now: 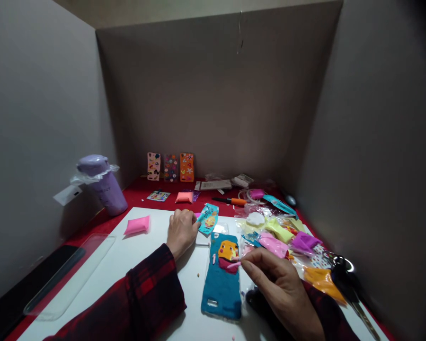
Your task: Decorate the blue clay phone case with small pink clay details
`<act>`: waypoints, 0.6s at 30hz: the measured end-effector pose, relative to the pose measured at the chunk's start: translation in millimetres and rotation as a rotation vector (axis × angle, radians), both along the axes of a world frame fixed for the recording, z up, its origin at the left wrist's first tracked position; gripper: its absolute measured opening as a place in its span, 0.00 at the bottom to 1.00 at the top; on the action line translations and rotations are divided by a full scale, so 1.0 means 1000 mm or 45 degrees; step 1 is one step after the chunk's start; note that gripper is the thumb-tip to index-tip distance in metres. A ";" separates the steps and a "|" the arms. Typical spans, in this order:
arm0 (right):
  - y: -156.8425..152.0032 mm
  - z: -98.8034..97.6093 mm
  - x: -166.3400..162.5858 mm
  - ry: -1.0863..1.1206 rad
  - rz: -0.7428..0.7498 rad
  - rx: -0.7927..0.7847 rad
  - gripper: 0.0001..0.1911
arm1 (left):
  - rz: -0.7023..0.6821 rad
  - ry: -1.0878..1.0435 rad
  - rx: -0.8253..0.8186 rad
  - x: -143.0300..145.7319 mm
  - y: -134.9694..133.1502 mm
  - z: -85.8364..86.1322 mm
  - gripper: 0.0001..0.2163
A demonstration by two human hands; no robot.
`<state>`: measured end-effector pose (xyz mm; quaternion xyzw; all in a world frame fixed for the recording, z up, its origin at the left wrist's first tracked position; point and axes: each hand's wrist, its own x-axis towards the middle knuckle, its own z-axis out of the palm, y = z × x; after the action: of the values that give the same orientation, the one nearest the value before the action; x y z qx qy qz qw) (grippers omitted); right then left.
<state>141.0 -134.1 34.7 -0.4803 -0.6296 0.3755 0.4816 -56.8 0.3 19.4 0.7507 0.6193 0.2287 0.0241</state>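
A phone case covered in blue clay (222, 284) lies on the white board (152, 255) in front of me, with an orange and pink clay figure near its top. My right hand (277, 284) pinches a small pink strip of clay (233, 265) against that figure. Resting on the board farther back, my left hand (181, 230) has its fingers curled on the edge of a small blue picture card (208, 218) that shows the same figure.
Several bags of coloured clay (280, 237) crowd the right side, with keys (344, 274) beyond them. A pink clay pack (137, 225) lies left, a purple bottle (102, 184) far left, a clear plastic sheet (71, 274) near left. Three decorated cases (170, 166) lean on the back wall.
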 end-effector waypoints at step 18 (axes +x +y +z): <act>0.000 -0.003 0.001 -0.030 0.013 0.025 0.11 | 0.134 -0.388 -0.251 -0.055 -0.051 0.010 0.12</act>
<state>142.4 -133.7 31.5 -0.4767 -0.6414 0.3659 0.4769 -111.5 -50.9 29.0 0.6679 0.6664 0.2789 0.1791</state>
